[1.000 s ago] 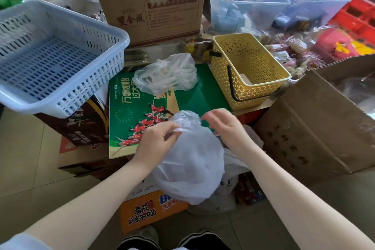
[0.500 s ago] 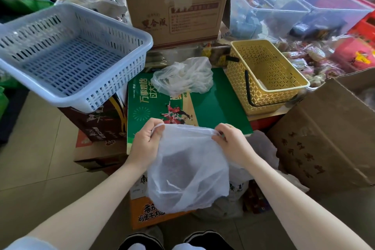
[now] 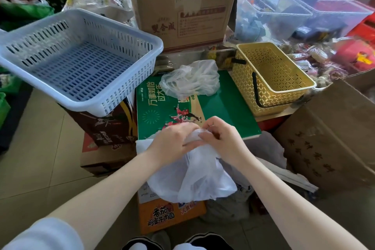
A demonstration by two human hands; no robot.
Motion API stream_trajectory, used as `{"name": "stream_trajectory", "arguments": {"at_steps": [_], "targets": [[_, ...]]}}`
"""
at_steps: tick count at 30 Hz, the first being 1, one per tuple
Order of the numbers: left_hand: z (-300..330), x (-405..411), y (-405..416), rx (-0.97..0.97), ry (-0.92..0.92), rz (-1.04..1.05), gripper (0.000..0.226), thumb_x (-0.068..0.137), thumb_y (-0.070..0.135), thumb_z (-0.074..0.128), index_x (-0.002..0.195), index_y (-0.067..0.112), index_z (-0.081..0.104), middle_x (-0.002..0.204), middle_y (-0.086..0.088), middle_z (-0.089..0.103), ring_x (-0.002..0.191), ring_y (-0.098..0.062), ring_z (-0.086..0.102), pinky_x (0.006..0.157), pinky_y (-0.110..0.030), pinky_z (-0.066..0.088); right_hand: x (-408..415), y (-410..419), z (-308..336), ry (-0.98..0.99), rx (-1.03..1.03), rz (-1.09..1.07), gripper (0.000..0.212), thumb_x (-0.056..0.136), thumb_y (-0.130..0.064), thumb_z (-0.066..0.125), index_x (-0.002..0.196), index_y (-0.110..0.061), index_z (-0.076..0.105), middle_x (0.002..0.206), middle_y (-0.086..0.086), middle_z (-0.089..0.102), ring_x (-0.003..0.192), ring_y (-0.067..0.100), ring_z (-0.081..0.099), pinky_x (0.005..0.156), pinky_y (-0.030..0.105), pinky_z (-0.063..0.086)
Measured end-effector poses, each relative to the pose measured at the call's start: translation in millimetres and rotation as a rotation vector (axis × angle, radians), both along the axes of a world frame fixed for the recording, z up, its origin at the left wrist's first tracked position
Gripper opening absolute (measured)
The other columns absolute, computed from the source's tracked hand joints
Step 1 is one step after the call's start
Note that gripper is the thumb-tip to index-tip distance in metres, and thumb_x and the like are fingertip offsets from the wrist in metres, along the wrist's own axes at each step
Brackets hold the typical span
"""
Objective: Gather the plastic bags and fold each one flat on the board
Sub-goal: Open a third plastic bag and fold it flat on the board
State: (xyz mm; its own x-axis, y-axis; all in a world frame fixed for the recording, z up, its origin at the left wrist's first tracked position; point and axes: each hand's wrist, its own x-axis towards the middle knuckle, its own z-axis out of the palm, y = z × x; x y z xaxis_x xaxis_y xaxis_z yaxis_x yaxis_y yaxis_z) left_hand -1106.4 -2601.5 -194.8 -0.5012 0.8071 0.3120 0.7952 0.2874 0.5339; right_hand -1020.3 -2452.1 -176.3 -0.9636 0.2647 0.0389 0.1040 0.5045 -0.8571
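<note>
Translucent white plastic bag [image 3: 192,178] is pinched at its bunched top by left hand [image 3: 172,142] and right hand [image 3: 221,140], hanging below both over the green printed board [image 3: 229,107].

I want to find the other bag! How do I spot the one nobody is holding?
Find the green board. At its far end, beside the gold basket, lies a crumpled clear plastic bag. Nothing touches it; the white bag hangs from both hands.

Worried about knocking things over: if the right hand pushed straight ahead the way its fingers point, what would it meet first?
The right hand points left and slightly forward, so it would first meet the left hand, already touching it over the held plastic bag. The crumpled bag lies further off, likely clear.
</note>
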Motion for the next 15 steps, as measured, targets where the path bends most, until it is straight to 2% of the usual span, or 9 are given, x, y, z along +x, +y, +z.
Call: {"name": "stream_trajectory", "arguments": {"at_steps": [2, 4, 6, 7, 8, 10, 13, 15], "targets": [[0, -2, -3, 0.106, -0.072, 0.026, 0.054, 0.091, 0.058, 0.032, 0.073, 0.01, 0.05, 0.063, -0.003, 0.054, 0.057, -0.018, 0.051, 0.054, -0.038, 0.044, 1, -1, 9, 0.054, -0.224, -0.066, 0.012, 0.086, -0.014, 0.064, 0.086, -0.019, 0.053, 0.062, -0.004, 0.06, 0.055, 0.008, 0.044, 0.053, 0.021, 0.036], [3, -4, -9, 0.193, -0.134, 0.081, 0.053, 0.091, 0.056, 0.031, 0.067, 0.011, 0.043, 0.057, -0.003, 0.053, 0.051, -0.015, 0.048, 0.053, -0.037, 0.041, 5, 7, 12, 0.105, -0.45, -0.103, 0.01, 0.087, -0.028, 0.062, 0.092, -0.021, 0.056, 0.076, -0.005, 0.069, 0.071, 0.011, 0.059, 0.064, 0.028, 0.047], [9, -6, -14, 0.268, -0.207, 0.129, 0.052, 0.092, 0.052, 0.035, 0.068, 0.007, 0.043, 0.055, 0.006, 0.053, 0.049, -0.008, 0.046, 0.05, -0.028, 0.037, 10, 15, 7, 0.129, -0.591, -0.092, 0.044, 0.073, -0.057, 0.067, 0.094, -0.018, 0.062, 0.083, -0.004, 0.071, 0.08, 0.012, 0.064, 0.072, 0.024, 0.051], [12, -7, -16, 0.295, -0.237, 0.155, 0.049, 0.094, 0.046, 0.039, 0.07, 0.004, 0.044, 0.053, 0.011, 0.052, 0.048, -0.005, 0.045, 0.047, -0.022, 0.033, 13, 15, 5, 0.116, -0.633, -0.077, 0.057, 0.063, -0.065, 0.07, 0.093, -0.016, 0.065, 0.083, -0.004, 0.071, 0.08, 0.011, 0.065, 0.072, 0.021, 0.051], [13, -8, -18, 0.308, -0.266, 0.181, 0.042, 0.095, 0.036, 0.043, 0.07, 0.002, 0.045, 0.053, 0.016, 0.052, 0.047, -0.003, 0.043, 0.046, -0.018, 0.03, 14, 13, 1, 0.089, -0.646, -0.062, 0.063, 0.057, -0.066, 0.073, 0.092, -0.014, 0.066, 0.083, -0.003, 0.071, 0.079, 0.011, 0.065, 0.071, 0.02, 0.051], [14, -10, -21, 0.318, -0.306, 0.208, 0.031, 0.095, 0.022, 0.048, 0.07, 0.003, 0.045, 0.055, 0.023, 0.052, 0.046, -0.002, 0.04, 0.048, -0.014, 0.027, 15, 5, -6, 0.03, -0.59, -0.046, 0.057, 0.056, -0.056, 0.078, 0.094, -0.015, 0.068, 0.086, -0.002, 0.07, 0.082, 0.012, 0.063, 0.075, 0.025, 0.051], [11, -13, -24, 0.309, -0.292, 0.185, 0.034, 0.093, 0.029, 0.048, 0.073, 0.001, 0.048, 0.058, 0.022, 0.054, 0.048, -0.002, 0.042, 0.048, -0.012, 0.028, 11, -10, -8, 0.028, -0.548, -0.094, 0.049, 0.063, -0.042, 0.072, 0.103, -0.013, 0.065, 0.095, 0.007, 0.067, 0.087, 0.022, 0.061, 0.081, 0.038, 0.047], [6, -13, -26, 0.304, -0.264, 0.156, 0.042, 0.091, 0.04, 0.046, 0.074, 0.002, 0.05, 0.054, 0.011, 0.05, 0.048, -0.005, 0.041, 0.048, -0.013, 0.027, 6, -18, -6, 0.04, -0.489, -0.129, 0.04, 0.069, -0.036, 0.073, 0.098, -0.009, 0.066, 0.092, 0.018, 0.066, 0.079, 0.028, 0.059, 0.073, 0.04, 0.047]]}}
